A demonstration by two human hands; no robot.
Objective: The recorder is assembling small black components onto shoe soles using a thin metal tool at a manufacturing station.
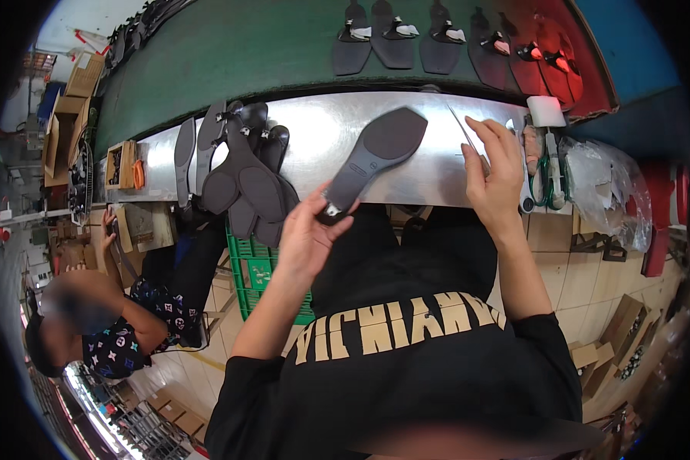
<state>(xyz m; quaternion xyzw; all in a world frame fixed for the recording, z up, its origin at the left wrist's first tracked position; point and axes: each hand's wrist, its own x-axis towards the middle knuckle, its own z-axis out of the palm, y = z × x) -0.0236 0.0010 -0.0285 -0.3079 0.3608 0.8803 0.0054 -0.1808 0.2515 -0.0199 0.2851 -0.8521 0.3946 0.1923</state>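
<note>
My left hand (314, 230) is closed round the heel end of a dark sandal (376, 153), whose flat outsole faces up and whose square toe points up and right. To the right, my right hand (498, 172) is raised over the metal bench with thumb and fingers curled round a thin pointed metal tool (460, 125); its handle end is hidden by the fingers. Left of the sandal lies a heap of black sandals (257, 184), several with their outsoles up and overlapping the bench's near edge.
Beyond the metal bench (314, 123) a green conveyor belt (230, 54) carries a row of sandals (395, 46). Green-handled scissors (546, 180), a white block (545, 112) and a clear plastic bag (609, 192) sit at right. A green crate (253, 268) stands below; another person (123, 330) sits at left.
</note>
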